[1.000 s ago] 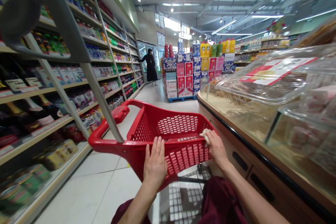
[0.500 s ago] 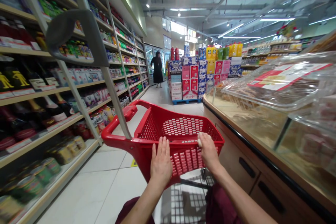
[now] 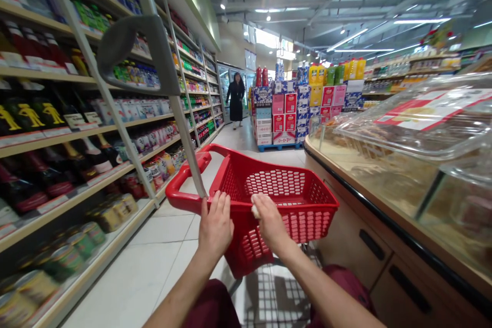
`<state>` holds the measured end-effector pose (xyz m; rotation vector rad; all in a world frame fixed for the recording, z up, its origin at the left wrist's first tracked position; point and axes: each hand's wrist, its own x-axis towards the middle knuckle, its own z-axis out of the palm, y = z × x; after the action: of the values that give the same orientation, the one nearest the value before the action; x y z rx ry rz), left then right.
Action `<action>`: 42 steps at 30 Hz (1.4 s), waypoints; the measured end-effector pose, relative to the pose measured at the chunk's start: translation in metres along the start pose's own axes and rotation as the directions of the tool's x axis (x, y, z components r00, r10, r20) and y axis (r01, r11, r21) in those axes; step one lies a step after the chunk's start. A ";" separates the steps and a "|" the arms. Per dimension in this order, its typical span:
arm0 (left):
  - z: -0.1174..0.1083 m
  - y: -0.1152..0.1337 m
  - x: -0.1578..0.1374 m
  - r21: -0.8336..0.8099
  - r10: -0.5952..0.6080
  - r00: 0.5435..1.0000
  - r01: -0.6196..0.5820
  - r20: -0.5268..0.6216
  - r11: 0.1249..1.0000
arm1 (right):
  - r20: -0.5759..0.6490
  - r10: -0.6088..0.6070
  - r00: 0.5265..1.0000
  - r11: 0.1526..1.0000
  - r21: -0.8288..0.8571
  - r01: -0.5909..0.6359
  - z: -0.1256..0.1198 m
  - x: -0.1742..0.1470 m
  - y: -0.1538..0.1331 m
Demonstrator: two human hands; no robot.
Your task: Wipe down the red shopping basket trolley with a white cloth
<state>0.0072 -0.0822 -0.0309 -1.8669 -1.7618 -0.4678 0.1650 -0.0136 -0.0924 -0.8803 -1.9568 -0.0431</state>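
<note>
A red plastic shopping cart (image 3: 307,220) stands sideways in front of me, its basket having openwork sides. My left hand (image 3: 216,223) lies on the near rim beside the metal pole (image 3: 192,151), fingers stretched out over the edge and holding nothing. Further right on the same rim, my right hand (image 3: 271,221) is closed around a crumpled white cloth (image 3: 257,209), which may be a tissue; it touches the rim. A grey looped handle (image 3: 163,56) is fixed on the pole. No goods show in the visible part of the basket.
Shelves of bottles and cans (image 3: 92,179) line the left. On the right runs a wooden display counter (image 3: 346,215) with clear plastic food packs (image 3: 415,113). Stacked drink cartons (image 3: 284,113) stand ahead on a blue pallet (image 3: 282,146). A person in black (image 3: 236,97) is in the aisle.
My right hand has slid left along the rim with the white cloth. The left hand has shifted left to the pole. The person in black has turned this way.
</note>
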 end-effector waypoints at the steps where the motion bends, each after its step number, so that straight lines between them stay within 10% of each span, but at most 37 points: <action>1: 0.002 -0.004 -0.003 -0.031 0.043 0.998 -0.044 -0.043 0.999 | 0.002 -0.037 0.999 0.999 0.030 0.037 0.006 0.002 -0.010; 6: 0.004 -0.041 -0.013 -0.154 -0.094 0.932 0.042 -0.350 0.987 | -0.040 0.010 0.999 1.000 0.001 -0.010 -0.003 -0.010 0.006; 16: -0.003 -0.058 -0.007 0.003 -0.164 0.979 0.165 -0.121 0.986 | -0.022 -0.139 0.990 0.989 0.046 0.140 0.038 0.042 -0.079; 25: 0.004 -0.020 -0.008 -0.073 -0.149 0.959 0.135 -0.242 0.988 | -0.027 0.092 0.995 0.985 -0.144 -0.094 0.001 0.000 0.006; 30: 0.014 0.005 0.001 -0.043 -0.012 0.999 0.010 -0.053 0.999 | 0.049 -0.068 0.996 0.990 -0.121 0.074 0.007 0.001 0.002; 36: 0.018 0.017 0.005 -0.026 0.007 1.000 -0.008 -0.016 1.000 | -0.101 0.163 0.981 0.942 -0.280 -0.185 -0.029 -0.029 0.070; 42: 0.033 0.042 0.005 -0.056 0.081 0.997 -0.080 0.017 0.995 | 0.051 -0.048 0.998 0.970 -0.234 0.058 -0.025 -0.032 0.058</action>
<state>0.0461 -0.0594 -0.0607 -1.9785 -1.6946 -0.4745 0.2280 0.0021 -0.1222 -0.9892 -2.0452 -0.2951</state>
